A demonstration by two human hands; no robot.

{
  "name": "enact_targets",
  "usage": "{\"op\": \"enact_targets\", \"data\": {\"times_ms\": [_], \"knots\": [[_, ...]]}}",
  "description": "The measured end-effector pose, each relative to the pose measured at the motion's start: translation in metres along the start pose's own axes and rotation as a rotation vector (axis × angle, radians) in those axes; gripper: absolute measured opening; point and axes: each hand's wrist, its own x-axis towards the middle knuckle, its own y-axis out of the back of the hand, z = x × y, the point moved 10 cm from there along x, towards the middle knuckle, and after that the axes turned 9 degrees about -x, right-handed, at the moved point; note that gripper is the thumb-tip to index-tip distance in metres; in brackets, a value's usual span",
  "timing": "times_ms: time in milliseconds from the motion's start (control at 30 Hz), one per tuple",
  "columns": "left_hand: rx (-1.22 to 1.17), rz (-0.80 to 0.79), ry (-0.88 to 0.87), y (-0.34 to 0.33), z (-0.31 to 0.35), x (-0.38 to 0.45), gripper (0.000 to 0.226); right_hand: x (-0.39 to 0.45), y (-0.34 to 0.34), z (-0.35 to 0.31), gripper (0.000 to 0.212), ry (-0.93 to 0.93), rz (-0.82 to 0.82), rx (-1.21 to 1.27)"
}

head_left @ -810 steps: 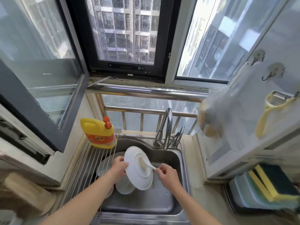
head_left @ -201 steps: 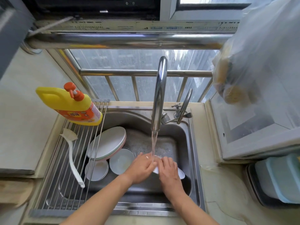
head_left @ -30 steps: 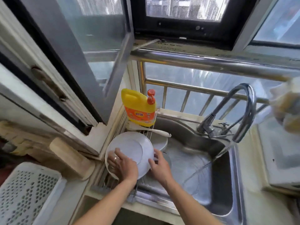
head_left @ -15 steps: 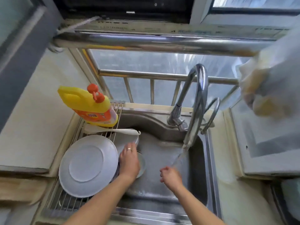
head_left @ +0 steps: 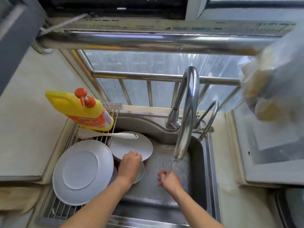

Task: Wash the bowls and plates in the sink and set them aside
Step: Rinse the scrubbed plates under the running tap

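Fingers of the left hand curl down over the near rim of a white oval plate that leans in the left part of the stainless steel sink, and they seem to grip that rim, though the fingertips are hidden behind the knuckles; a ring shows on one finger. Under the same hand sits a small white round bowl, only its right edge showing. The right hand hangs over the middle of the sink with its fingers loosely curled and holding nothing, just under the stream of water that falls from the tall curved chrome tap at the far edge of the sink. A large round white plate lies face up on the metal roll-up drying rack that spans the left side of the sink, touching the oval plate's left edge. Farther back on the rack a white long-handled dish brush lies crosswise, its hooked end reaching over the oval plate. Behind it, at the far left corner of the sink, stands a yellow detergent bottle with an orange pump and orange label. A pale bench borders the sink on the left. At the upper right a clear plastic bag holding yellowish lumps hangs, blurred.
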Motion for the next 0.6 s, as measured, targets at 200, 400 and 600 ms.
{"op": "enact_targets", "data": {"times_ms": [200,400,600], "knots": [[-0.001,0.03,-0.241,-0.024,0.044,-0.019,0.028,-0.01,0.004,-0.006,0.024,-0.033,0.009,0.119],[-0.16,0.036,-0.432,-0.044,0.066,-0.049,0.026,-0.01,0.005,0.017,0.019,-0.244,-0.011,0.362],[-0.343,0.089,-0.169,-0.04,0.05,-0.055,0.04,-0.017,0.025,0.029,0.03,-0.291,0.138,0.403]]}}
